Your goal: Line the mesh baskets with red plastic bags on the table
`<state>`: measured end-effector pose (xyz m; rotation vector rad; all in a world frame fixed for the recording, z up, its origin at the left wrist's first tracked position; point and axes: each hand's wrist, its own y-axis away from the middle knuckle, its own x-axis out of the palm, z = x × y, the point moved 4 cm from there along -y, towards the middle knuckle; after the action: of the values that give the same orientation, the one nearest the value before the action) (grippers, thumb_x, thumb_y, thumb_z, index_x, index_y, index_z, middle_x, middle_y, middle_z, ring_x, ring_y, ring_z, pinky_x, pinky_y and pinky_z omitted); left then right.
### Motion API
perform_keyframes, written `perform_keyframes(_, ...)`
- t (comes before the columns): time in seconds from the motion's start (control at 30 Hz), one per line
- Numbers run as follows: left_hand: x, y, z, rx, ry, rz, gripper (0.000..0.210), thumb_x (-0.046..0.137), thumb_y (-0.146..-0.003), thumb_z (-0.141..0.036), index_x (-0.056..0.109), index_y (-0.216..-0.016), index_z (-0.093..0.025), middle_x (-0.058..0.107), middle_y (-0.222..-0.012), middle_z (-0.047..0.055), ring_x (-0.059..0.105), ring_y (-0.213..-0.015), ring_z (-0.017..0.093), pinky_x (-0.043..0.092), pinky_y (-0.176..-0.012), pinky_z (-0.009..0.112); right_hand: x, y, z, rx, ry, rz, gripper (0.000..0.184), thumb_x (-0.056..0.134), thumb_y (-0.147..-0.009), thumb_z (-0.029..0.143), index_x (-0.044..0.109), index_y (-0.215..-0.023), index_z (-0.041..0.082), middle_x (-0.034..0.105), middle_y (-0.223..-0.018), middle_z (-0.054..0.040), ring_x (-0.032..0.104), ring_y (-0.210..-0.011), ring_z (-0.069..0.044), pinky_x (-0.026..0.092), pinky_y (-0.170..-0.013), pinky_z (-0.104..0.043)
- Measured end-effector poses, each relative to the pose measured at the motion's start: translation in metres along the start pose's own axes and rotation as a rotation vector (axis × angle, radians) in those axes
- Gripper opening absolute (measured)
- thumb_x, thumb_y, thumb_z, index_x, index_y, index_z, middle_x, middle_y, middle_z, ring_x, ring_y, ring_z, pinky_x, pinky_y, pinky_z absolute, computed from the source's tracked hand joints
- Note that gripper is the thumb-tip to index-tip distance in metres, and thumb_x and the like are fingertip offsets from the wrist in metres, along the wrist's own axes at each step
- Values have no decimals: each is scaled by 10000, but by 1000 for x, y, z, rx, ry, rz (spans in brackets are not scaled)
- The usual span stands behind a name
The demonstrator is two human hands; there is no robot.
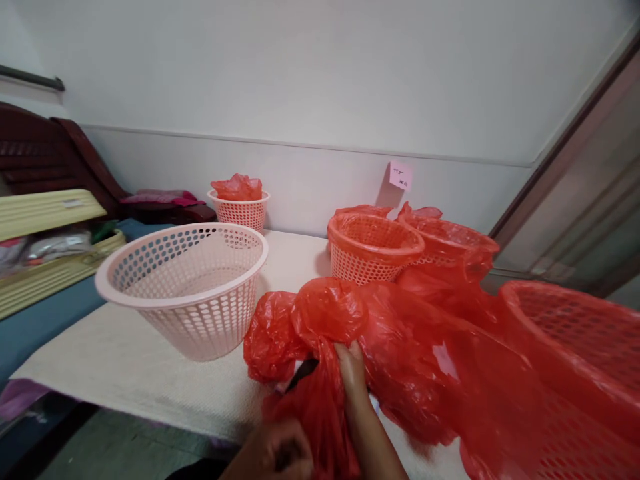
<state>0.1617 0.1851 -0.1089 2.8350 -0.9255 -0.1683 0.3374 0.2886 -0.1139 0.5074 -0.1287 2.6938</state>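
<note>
My right hand point(351, 365) is closed on a gathered red plastic bag point(327, 313) in the lower middle of the view. Its fingertips are partly hidden by the crumpled film. At the bottom edge, just left of the bag, my left hand point(283, 450) is curled and somewhat blurred; what it holds, if anything, cannot be made out. Between the bag's folds a dark strip and something whitish point(303, 373) show. More red plastic film point(425, 360) spreads to the right of my right hand. A pale pink basket point(210, 307) stands upright to the left of the bag.
Two baskets covered with red plastic point(373, 250) point(447, 240) stand near the wall, and a larger one point(575, 347) at right. A small basket point(243, 210) holds red film. A pink note point(401, 175) stands behind. A yellow case point(55, 260) lies left on the pale mat's point(150, 373) far side.
</note>
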Motion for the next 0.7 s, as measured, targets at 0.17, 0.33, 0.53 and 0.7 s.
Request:
perform_keyframes(0.17,-35,-6,-15,377,3,-694,352,640,-776,-405,600,-1066,-209,614,-1050,82,628,-925,215,530,-758,323,42,38,5,72,16,289,355,736,-646,254,667,-986,178,742,-959,-66,683,-857,-244,539,-784,-368)
perform_keyframes(0.33,-55,-18,-17,170,-112,-971,793,704,-692,-475,416,-1363,-165,465,-1401,163,414,-1330,324,326,-1111,486,74,83,13,113,47,735,359,645,-751,153,643,-1104,217,712,-939,-16,652,-810,-177,513,-758,-309)
perform_keyframes(0.53,-68,-18,-14,124,398,-875,699,753,-647,-459,514,-1236,-168,674,-1126,109,670,-963,263,541,-850,383,76,99,3,305,39,955,265,670,-683,134,680,-944,174,612,-769,32,545,-694,-107,434,-634,-220)
perform_keyframes(0.7,-66,-11,-18,16,610,-881,380,757,-550,-325,660,-852,-115,716,-702,56,665,-596,227,549,-591,343,71,105,3,391,55,993,208,688,-692,205,689,-896,162,597,-730,45,498,-620,-74,398,-606,-197)
